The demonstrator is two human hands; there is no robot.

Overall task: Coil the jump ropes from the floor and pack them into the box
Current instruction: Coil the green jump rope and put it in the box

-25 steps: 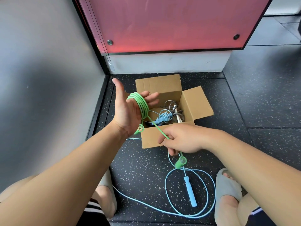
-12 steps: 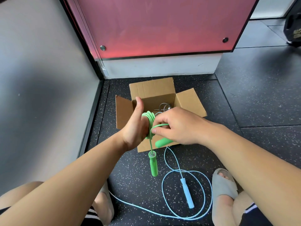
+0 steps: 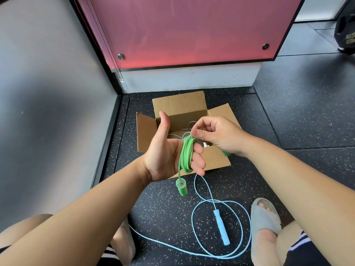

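The thin green plastic jump rope [image 3: 186, 154], trailing floorward a second ago, is now fully wound on the left hand [image 3: 165, 156], whose grip is closed through the coil. The right hand [image 3: 217, 135] pinches its top, apparently palming one handle. It looks ready for the open cardboard box [image 3: 178, 106]; the pale blue jump rope [image 3: 221, 227] waits on the floor.

A pink panel [image 3: 192, 29] rises behind the speckled black floor [image 3: 307, 121].

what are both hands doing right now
Left hand: holding the green jump rope coiled round its fingers.
Right hand: pinching that rope at the coil's top.
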